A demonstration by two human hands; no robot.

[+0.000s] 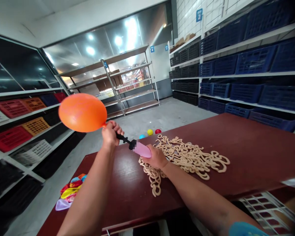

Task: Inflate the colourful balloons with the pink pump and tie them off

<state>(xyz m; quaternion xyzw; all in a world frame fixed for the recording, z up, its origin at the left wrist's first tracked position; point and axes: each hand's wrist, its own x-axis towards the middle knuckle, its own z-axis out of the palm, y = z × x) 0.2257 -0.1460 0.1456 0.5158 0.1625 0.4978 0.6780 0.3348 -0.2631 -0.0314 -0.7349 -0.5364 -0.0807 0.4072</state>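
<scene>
An inflated orange balloon [83, 112] extends to the left from my left hand [111, 133]. That hand is closed around the balloon's neck and the black end [123, 137] of a hand balloon pump. My right hand [156, 157] grips the pump's pink barrel [143, 150], above the table. The neck's exact seat on the pump is hidden by my left fingers. Below and beyond my right hand, a tangled heap of beige cord-like loops [186, 155] lies on the dark red table [250, 147]. Uninflated balloons [70, 193] in several colours lie by the left edge.
Blue, yellow and red round things [150, 132] show past the far table edge. Shelves with blue crates [255, 60] line the right; red and orange crates [13, 109] stand left. A metal rack [115, 90] is at the back. A white grid basket [266, 209] sits low right.
</scene>
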